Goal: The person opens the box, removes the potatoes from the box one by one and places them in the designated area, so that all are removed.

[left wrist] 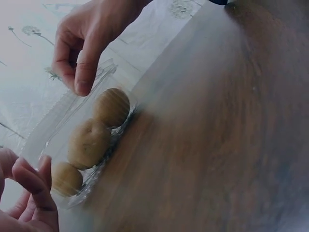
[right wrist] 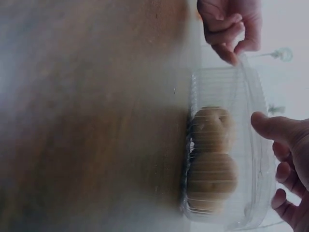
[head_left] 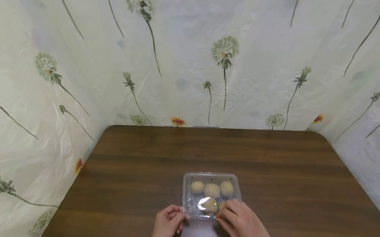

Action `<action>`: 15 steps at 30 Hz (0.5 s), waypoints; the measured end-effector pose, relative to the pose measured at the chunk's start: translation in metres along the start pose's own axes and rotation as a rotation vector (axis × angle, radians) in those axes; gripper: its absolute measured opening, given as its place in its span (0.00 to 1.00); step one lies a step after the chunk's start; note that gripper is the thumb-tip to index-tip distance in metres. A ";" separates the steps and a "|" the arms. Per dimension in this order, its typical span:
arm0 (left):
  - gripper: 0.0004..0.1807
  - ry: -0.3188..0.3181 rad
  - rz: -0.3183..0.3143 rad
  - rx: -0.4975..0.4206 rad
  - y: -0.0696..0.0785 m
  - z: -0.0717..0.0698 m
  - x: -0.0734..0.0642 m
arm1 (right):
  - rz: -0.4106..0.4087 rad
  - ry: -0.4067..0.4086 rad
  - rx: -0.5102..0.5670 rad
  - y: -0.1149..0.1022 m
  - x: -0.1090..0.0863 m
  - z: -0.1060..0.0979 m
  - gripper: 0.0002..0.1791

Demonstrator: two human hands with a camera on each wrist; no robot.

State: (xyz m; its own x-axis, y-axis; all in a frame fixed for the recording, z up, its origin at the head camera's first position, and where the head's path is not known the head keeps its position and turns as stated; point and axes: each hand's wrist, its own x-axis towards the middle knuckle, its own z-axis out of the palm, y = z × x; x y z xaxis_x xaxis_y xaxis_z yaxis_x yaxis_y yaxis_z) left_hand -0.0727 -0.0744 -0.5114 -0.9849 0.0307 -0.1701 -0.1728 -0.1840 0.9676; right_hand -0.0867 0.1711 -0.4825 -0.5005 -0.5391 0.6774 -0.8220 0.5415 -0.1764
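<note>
A clear plastic clamshell container lies near the front of the table with several round, pale brown potatoes inside. Its lid rests over them, and glare hides part of the front row. My left hand pinches the container's front left corner between thumb and finger; the right wrist view shows this left hand at the rim's corner. At the front right, my right hand holds the rim, its bent fingers over the lid. In the right wrist view its thumb lies along the rim's edge.
The brown wooden table has rounded far corners. A pale curtain-like sheet printed with dandelions hangs behind the table and along both sides.
</note>
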 end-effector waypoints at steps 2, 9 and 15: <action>0.11 0.020 0.016 -0.020 -0.002 0.002 0.001 | 0.004 -0.001 -0.002 0.001 0.000 0.000 0.13; 0.09 0.029 0.004 -0.128 -0.005 0.003 0.003 | 0.017 -0.007 -0.007 0.002 0.001 0.002 0.13; 0.04 -0.014 -0.072 -0.229 -0.002 0.000 0.003 | 0.038 -0.005 0.008 0.004 0.002 0.003 0.14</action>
State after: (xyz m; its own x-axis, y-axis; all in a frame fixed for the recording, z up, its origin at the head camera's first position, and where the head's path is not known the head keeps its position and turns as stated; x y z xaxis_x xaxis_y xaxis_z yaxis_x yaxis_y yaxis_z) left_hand -0.0757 -0.0740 -0.5139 -0.9702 0.0654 -0.2332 -0.2396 -0.3990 0.8851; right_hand -0.0914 0.1701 -0.4841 -0.5326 -0.5217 0.6665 -0.8046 0.5564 -0.2074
